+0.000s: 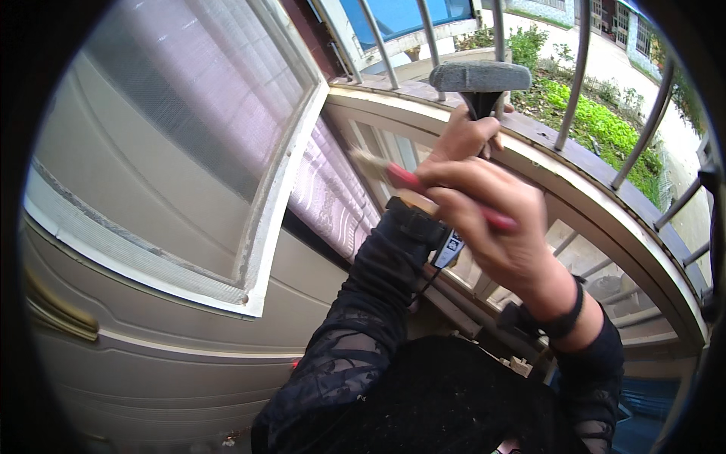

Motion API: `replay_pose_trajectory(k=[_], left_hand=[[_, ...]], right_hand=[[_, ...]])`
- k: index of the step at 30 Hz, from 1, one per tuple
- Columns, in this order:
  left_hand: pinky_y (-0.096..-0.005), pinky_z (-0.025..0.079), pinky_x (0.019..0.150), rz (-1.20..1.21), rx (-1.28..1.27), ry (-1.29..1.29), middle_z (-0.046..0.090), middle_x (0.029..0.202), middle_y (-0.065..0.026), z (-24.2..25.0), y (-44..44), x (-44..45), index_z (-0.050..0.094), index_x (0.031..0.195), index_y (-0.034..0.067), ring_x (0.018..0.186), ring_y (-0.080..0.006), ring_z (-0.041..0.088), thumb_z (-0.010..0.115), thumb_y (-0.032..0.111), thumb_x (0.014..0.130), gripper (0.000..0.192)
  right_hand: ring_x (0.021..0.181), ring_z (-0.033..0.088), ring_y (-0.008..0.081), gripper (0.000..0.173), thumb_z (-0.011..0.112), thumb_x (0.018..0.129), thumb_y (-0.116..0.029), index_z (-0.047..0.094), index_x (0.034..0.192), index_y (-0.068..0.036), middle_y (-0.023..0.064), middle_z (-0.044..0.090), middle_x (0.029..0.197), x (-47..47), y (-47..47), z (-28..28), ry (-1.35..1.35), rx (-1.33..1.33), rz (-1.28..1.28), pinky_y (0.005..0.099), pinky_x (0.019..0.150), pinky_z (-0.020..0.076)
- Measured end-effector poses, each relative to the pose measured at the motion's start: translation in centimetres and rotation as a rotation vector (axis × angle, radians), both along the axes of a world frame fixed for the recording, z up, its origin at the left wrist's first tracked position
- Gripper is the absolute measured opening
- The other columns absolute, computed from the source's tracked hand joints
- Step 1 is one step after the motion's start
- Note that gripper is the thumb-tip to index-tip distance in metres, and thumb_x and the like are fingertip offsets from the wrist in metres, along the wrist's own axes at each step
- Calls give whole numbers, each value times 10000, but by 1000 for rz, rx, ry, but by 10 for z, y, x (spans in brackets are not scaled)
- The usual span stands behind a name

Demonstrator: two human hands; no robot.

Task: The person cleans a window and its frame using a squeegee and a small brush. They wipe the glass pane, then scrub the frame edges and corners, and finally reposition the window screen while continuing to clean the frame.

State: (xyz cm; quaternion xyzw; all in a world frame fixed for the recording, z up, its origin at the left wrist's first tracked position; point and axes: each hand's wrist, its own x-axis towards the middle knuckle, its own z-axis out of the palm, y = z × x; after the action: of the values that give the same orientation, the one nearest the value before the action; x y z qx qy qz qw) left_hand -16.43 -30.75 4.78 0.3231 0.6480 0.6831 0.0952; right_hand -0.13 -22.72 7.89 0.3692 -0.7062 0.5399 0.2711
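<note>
My right hand [499, 210] grips a paintbrush [404, 177] by its red handle. Its pale bristles point up and left, blurred by motion. Just beyond, my left hand [462, 136] is closed around the black handle of a T-shaped tool [482, 78]. The grey, dusty-looking head of that tool is uppermost, in front of the window bars. My right hand partly covers my left hand and wrist. Below them shows a light-coloured piece with writing [447, 249]; whether it belongs to the tool I cannot tell.
At left an open screened window sash [255, 238] stands before a beige door panel [187, 335] with a brass handle [62, 309]. A pink curtain [332, 193] hangs behind the sash. Metal bars [578, 74] rise along the window ledge [533, 133], with garden plants [595, 130] outside.
</note>
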Motion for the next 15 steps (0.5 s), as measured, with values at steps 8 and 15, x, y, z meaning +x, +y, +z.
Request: replay_pose_trajectory(k=[8,15], left_hand=[[-236,418,451,208,104,140,622,719,-35,-15,20,1,644,1165,33,526,-79,534,511,7,845,347],[-242,432,481,59,64,13,647,767,-50,-14,11,-13,655,1124,5,551,-83,553,485,-38,831,342]], right_hand=[[783,684,136,341,586,1019,-240,662,1133,73,90,714,942,-149,-96,0,-484,-225,91,261,708,561],[814,682,145,336,557,1037,-240,672,1145,56,118,704,955,-196,-140,12,-573,-19,100,278,721,577]])
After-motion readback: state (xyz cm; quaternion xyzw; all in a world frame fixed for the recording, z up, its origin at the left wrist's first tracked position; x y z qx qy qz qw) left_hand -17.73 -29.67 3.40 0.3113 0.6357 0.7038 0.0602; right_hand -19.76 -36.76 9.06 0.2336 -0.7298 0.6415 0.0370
